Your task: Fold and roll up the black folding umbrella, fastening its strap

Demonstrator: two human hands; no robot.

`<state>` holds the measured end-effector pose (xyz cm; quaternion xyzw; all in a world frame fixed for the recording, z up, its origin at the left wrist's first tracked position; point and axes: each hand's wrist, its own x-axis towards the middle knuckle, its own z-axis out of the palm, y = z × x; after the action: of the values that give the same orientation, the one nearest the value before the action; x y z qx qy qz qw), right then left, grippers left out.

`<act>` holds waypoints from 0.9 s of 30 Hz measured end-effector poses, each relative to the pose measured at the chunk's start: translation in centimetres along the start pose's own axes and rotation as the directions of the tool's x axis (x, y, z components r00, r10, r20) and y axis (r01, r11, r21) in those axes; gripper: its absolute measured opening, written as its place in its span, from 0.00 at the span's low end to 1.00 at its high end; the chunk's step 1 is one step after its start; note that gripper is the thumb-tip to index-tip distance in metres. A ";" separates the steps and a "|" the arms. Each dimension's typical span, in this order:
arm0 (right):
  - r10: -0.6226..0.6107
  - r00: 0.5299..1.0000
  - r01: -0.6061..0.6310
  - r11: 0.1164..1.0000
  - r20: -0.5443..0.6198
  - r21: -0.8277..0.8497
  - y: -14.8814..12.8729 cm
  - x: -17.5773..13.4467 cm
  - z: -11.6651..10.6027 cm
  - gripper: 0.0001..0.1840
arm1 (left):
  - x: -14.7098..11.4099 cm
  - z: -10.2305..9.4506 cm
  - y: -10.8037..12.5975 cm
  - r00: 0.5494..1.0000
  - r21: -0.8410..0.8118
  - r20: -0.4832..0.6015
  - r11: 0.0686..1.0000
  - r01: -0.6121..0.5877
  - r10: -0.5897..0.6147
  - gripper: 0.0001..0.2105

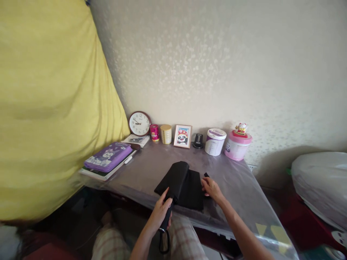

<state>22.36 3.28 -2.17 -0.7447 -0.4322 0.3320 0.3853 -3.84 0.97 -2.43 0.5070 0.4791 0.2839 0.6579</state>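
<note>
A black folding umbrella (179,180) lies collapsed on the near part of the table, its canopy panels loose and spread to the right. My left hand (162,213) is wrapped round its handle, which sticks out past the table's front edge with a wrist loop (164,243) hanging below. At the right edge of the canopy, my right hand (212,188) is closed in a pinch on a narrow black strap (206,175), whose end shows above the fingers. Exactly how the fingertips grip the strap is partly hidden.
Along the wall stand a round clock (140,123), a pink tin (154,133), a yellow canister (166,134), a framed panda picture (183,136), a black device (198,141) and two tubs (215,142). A purple case (108,156) lies on books at left, beside a yellow curtain (54,108).
</note>
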 end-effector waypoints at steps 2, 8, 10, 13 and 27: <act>0.035 0.999 -0.036 0.998 0.017 0.059 -0.1 0.1 0.3 0.10 | 0.0 0.0 -0.1 1.000 0.002 0.001 1.000 0.004 -0.004 0.40; 0.082 0.995 -0.091 0.983 0.060 0.161 -0.8 -0.3 0.4 0.12 | 0.0 0.0 -0.1 1.000 0.006 -0.003 1.000 0.003 -0.003 0.40; 0.098 0.993 -0.109 0.976 0.066 0.189 -0.9 -0.4 0.5 0.12 | 0.1 0.1 -0.1 1.000 0.003 -0.003 1.000 -0.004 0.004 0.40; 0.097 0.994 -0.106 0.977 0.056 0.183 -0.9 -0.5 0.7 0.12 | 0.2 0.1 -0.1 1.000 0.000 0.000 1.000 -0.009 0.009 0.40; -0.047 0.997 0.049 0.999 -0.061 0.017 -0.2 0.9 2.4 0.15 | 0.2 0.2 -0.6 1.000 0.005 -0.001 1.000 -0.023 0.023 0.37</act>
<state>20.63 4.92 -3.29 -0.7402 -0.4349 0.3039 0.4130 -3.66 0.93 -3.04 0.5141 0.4743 0.2904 0.6530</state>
